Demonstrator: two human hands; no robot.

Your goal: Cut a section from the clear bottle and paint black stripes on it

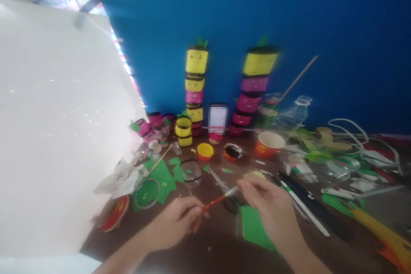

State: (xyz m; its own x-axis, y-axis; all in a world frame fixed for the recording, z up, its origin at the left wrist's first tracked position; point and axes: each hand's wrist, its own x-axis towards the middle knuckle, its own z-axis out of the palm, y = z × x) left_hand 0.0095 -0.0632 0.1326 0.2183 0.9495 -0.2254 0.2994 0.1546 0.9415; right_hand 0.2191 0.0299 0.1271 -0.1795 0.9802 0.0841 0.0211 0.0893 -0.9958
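Between my two hands is a slim paintbrush (215, 201) with a red handle and a pale, silvery end. My left hand (184, 218) grips the red handle, fingers closed. At the pale end, my right hand (265, 199) has its thumb and fingers pinched together; the brush's tip is hidden there. Just beyond the brush, scissors (218, 182) lie on the table, partly covered. A clear plastic ring piece with a dark rim (190, 174) stands to their left. Green paper (257, 227) lies below my right hand.
A yellow paint cup (205, 152), a dark paint cup (233, 151) and a paper cup (269, 144) stand farther back. Two painted stacks (196, 62) (260, 64) lean against the blue wall. Bottles (293, 113), cutters and scraps crowd the right; a glue gun (382, 231) lies there.
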